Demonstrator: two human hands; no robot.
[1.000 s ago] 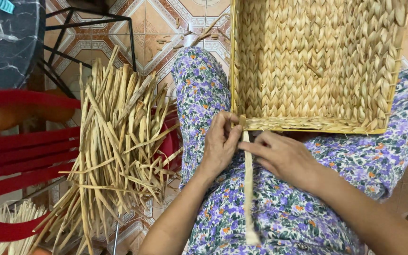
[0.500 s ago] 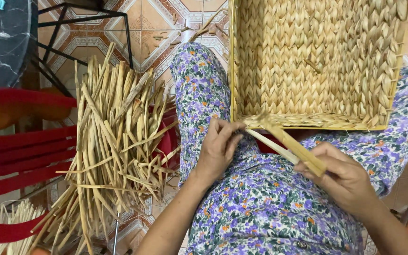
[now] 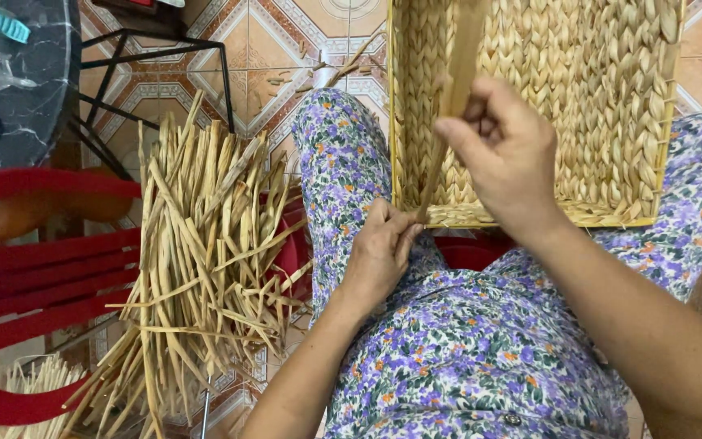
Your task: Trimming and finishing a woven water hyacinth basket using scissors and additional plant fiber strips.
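A woven straw basket (image 3: 611,106) rests on my lap, its near rim toward me. My left hand (image 3: 379,252) pinches the near rim of the basket at its left corner, where a flat straw strand (image 3: 448,114) starts. My right hand (image 3: 501,150) is raised over the basket, its fingers closed on that strand and holding it taut and upward. The strand runs from the rim up past the frame's top edge.
A loose bundle of dried straw strands (image 3: 197,268) lies on a red plastic chair (image 3: 34,276) at my left. A dark round table (image 3: 10,73) with a metal frame stands at the upper left. Patterned floor tiles (image 3: 286,41) show beyond.
My right hand has swung the strand from hanging down over my lap, out to the right, then up over the basket. My left hand has stayed at the rim.
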